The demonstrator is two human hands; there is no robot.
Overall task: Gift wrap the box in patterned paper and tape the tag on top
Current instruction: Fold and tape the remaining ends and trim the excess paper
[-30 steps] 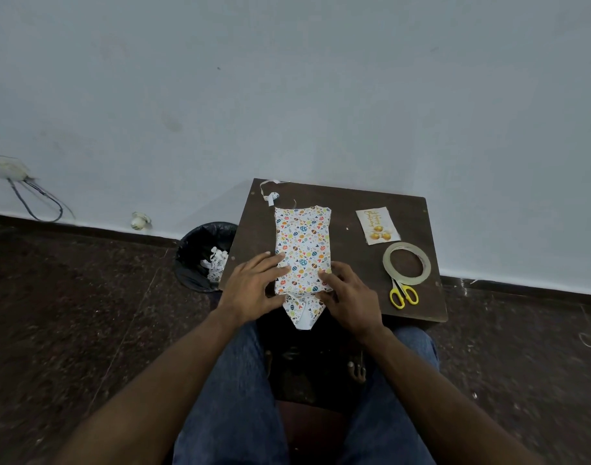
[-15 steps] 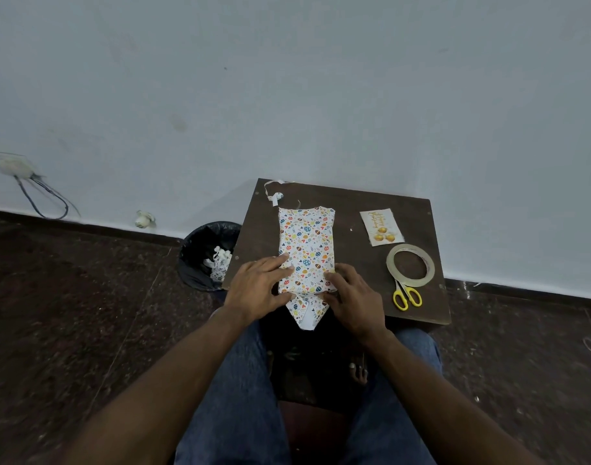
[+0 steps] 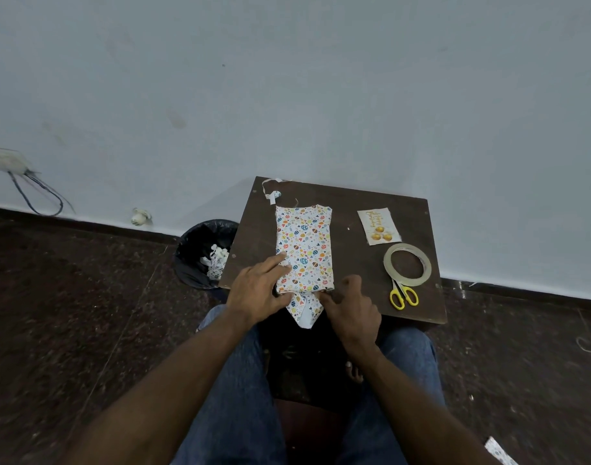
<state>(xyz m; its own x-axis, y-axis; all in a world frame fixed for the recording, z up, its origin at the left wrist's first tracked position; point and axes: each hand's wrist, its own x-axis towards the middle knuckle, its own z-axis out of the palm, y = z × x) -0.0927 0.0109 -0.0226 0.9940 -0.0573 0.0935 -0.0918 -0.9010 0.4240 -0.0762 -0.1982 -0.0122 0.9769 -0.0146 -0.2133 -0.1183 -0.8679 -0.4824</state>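
The box (image 3: 304, 248), covered in white paper with coloured shapes, lies lengthwise on a small dark wooden table (image 3: 351, 209). A pointed paper flap (image 3: 305, 308) hangs from its near end over the table's edge. My left hand (image 3: 258, 290) rests with straight fingers on the box's near left corner. At the near right corner, my right hand (image 3: 352, 305) touches the flap's right edge with its fingertips. A cream gift tag (image 3: 378, 226) with yellow ornaments lies to the right of the box. Nearer me sit a tape roll (image 3: 407, 264) and yellow-handled scissors (image 3: 403, 295).
A paper scrap with a strip of tape (image 3: 272, 193) lies at the table's far left corner. A black bin (image 3: 203, 253) holding paper offcuts stands on the floor left of the table. My knees sit under the table's near edge. A wall rises right behind.
My right hand has slid off the top of the box down to its near right corner by the flap. My left hand has stayed at the near left corner.
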